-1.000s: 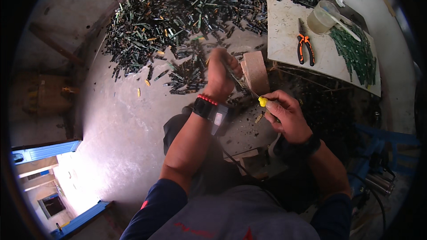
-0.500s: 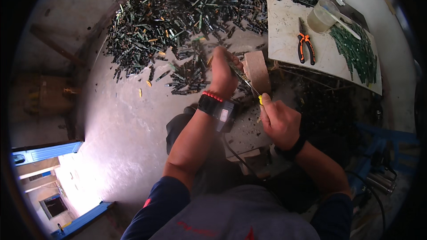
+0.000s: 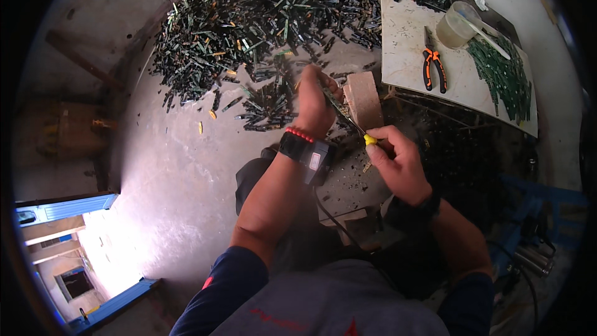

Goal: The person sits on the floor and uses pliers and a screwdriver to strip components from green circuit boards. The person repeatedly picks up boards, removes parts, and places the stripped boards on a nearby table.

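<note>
My left hand [image 3: 316,102] is closed around a thin dark green strip [image 3: 336,104], apparently a narrow circuit board, which slants down to the right. In my right hand [image 3: 401,165] is a screwdriver [image 3: 371,140] with a yellow handle, pinched between thumb and forefinger. Its thin metal shaft points up and left, its tip meeting or overlapping the strip's lower end; actual contact is hard to tell. Just right of my left hand stands a pale brown block [image 3: 364,101], beside the strip.
A large heap of dark strips [image 3: 249,25] covers the floor ahead, with a smaller pile [image 3: 267,109] nearer. At right, a white board [image 3: 398,43] carries orange-and-black pliers [image 3: 434,65], a clear plastic cup [image 3: 453,28] and a bundle of green strips [image 3: 504,78]. A black cable [image 3: 333,218] crosses below.
My right hand has shifted slightly right and its grip on the screwdriver handle has loosened into a fingertip hold. My left hand keeps its hold on the strip. The whole view has moved slightly.
</note>
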Demonstrator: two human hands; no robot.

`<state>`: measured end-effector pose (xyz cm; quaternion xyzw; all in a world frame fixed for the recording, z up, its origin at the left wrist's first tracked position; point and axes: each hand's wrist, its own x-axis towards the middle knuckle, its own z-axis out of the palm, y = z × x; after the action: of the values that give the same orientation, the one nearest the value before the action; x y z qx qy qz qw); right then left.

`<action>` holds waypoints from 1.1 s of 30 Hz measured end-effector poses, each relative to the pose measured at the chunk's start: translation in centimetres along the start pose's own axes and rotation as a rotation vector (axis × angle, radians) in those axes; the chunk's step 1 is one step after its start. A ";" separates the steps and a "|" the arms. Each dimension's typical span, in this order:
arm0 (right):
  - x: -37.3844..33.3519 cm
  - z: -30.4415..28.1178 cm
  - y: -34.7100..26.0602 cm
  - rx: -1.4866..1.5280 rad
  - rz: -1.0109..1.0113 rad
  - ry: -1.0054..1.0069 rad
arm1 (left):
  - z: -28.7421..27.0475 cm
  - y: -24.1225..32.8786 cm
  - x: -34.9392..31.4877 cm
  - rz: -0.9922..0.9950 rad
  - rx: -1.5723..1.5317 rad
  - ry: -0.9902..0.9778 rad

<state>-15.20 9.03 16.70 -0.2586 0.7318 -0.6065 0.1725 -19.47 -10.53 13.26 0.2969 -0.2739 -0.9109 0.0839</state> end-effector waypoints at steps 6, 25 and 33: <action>-0.8 0.5 -1.1 -0.647 -0.181 0.040 | 0.8 -0.3 -0.1 0.093 0.056 0.135; 0.1 0.1 -0.9 -0.459 -0.228 0.134 | 0.2 -0.8 0.6 0.082 0.079 0.042; 0.8 -1.9 -1.0 -0.142 0.028 -0.052 | -0.7 -0.6 0.6 -0.034 -0.013 -0.039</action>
<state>-16.78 9.94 18.15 -0.2756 0.7719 -0.5435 0.1812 -19.54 -10.60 12.13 0.2830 -0.2646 -0.9196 0.0650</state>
